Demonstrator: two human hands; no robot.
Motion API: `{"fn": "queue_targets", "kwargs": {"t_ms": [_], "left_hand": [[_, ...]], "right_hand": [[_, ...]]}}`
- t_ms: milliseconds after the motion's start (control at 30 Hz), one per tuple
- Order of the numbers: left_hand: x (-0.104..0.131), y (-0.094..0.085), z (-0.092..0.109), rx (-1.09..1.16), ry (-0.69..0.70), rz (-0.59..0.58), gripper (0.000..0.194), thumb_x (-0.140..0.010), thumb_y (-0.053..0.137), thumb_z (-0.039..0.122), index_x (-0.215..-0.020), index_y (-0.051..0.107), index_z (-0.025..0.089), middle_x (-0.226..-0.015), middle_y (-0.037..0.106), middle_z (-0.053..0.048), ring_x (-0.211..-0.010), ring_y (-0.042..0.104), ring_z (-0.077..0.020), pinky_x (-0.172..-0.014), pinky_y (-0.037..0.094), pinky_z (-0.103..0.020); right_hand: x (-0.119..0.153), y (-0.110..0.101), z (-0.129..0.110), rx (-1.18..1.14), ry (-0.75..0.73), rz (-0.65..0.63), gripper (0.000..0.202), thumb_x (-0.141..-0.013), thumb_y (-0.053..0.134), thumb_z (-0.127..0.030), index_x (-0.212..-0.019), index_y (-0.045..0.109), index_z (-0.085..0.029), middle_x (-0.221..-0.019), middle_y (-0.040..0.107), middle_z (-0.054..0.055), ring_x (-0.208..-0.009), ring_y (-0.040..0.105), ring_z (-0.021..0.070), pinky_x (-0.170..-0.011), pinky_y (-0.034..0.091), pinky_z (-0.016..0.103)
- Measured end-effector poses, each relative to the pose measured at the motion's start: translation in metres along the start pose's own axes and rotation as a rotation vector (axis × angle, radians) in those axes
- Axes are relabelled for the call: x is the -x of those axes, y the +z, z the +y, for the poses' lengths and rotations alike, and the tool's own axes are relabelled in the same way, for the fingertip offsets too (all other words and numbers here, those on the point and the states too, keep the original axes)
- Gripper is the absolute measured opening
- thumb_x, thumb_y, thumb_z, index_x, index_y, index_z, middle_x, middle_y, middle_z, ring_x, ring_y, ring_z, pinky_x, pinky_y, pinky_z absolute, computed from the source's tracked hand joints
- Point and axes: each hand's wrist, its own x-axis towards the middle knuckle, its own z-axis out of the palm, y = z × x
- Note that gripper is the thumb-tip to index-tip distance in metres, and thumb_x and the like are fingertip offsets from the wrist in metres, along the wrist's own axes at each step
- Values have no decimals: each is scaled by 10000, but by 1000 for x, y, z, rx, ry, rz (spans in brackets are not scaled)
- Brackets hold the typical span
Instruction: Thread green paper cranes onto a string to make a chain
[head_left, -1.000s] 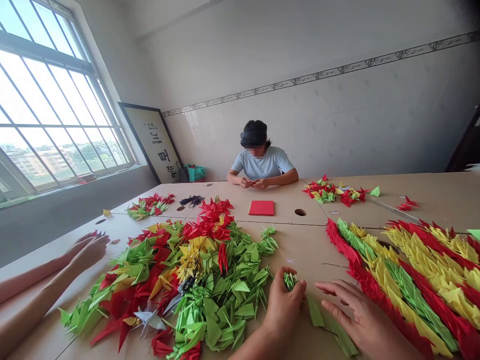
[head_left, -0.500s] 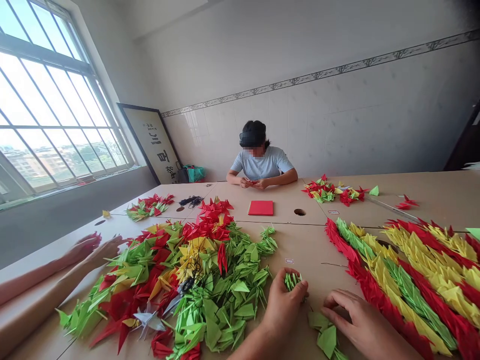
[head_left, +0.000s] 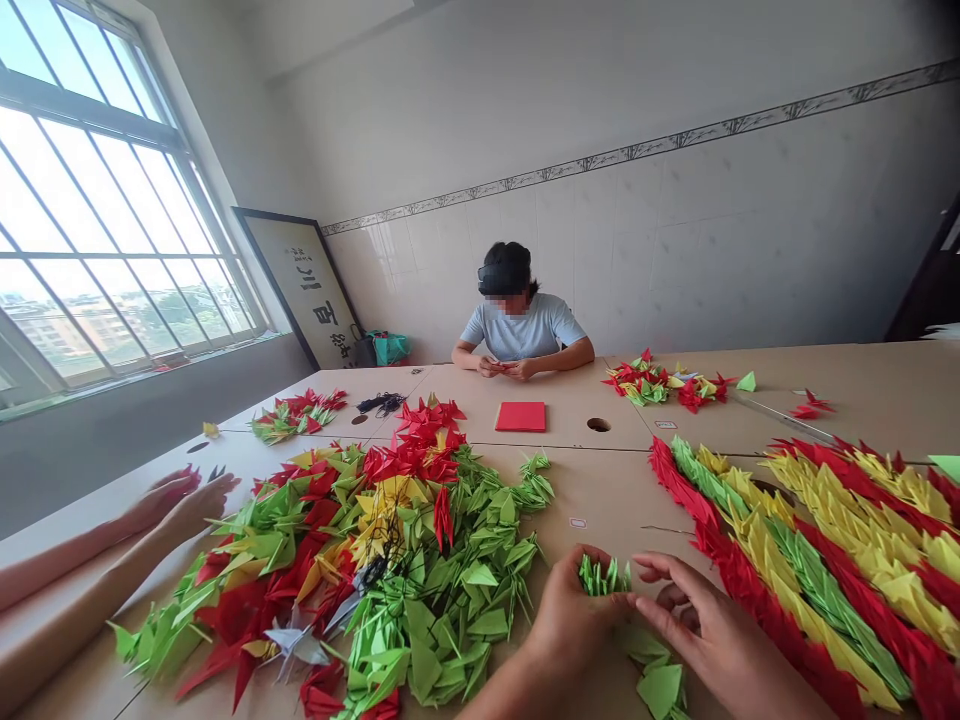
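Observation:
My left hand (head_left: 566, 615) is closed around a bundle of folded green paper cranes (head_left: 602, 574), whose tips stick up between thumb and fingers. Right beside it is my right hand (head_left: 705, 625), with its fingers curved and apart. Its thumb tip is close to my left thumb; whether they touch I cannot tell. I see nothing between the right fingers. Loose green paper cranes (head_left: 660, 688) lie on the table just below my hands. To the left spreads a big heap of green, red and yellow paper cranes (head_left: 457, 600).
Strung rows of red, yellow and green cranes (head_left: 802, 590) lie on the right. A red paper stack (head_left: 521, 416) and a table hole (head_left: 598, 425) are farther back. A co-worker (head_left: 517, 320) sits opposite; another person's hands (head_left: 187, 500) reach in from the left.
My right hand has moved up and left, close to the green bundle. My left hand has shifted slightly right with the bundle, whose tips now show more. Dark tips appear at the left-side person's fingers.

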Motion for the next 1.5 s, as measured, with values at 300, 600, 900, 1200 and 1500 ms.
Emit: {"fn": "queue_targets", "kwargs": {"t_ms": [300, 600, 900, 1200, 1500], "left_hand": [[5, 2, 9, 105, -44, -41, 550, -379, 859, 282, -822, 556, 164, -699, 577, 24, -594, 484, -95, -577, 370, -212], [-5, -4, 3, 234, -108, 70, 474, -497, 791, 358, -854, 528, 190, -659, 562, 18, -593, 528, -136, -552, 424, -258], [-4, -4, -1, 212, -60, 91, 439, -533, 786, 328, -867, 542, 179, -695, 586, 8, -612, 527, -120, -582, 391, -230], [1, -2, 5, 402, -64, 47, 376, -635, 701, 253, -952, 511, 186, -762, 600, -15, -652, 525, -124, -590, 364, -230], [1, -3, 6, 579, -48, -8, 361, -687, 582, 180, -1043, 522, 168, -872, 630, -61, -802, 559, -156, -704, 392, -259]], "right_hand": [[-5, -2, 5, -94, 33, -33, 234, -788, 520, -449, -804, 604, -230, -763, 692, 26, -759, 653, 200, -671, 514, 249], [-7, -15, -2, -23, 73, 1, 232, -740, 494, -426, -689, 605, -229, -664, 659, 11, -660, 624, 193, -580, 493, 253], [-6, -10, 10, 173, 22, 100, 267, -768, 471, -441, -801, 630, -229, -779, 697, 64, -707, 655, 224, -630, 531, 315], [-4, 3, 10, 352, -217, -28, 285, -817, 513, -455, -826, 716, -256, -1064, 678, 86, -1096, 546, 290, -933, 433, 453], [1, 4, 1, 423, -271, -94, 375, -813, 507, -483, -1127, 636, -322, -1292, 548, 57, -1223, 443, 283, -987, 393, 457]]}}
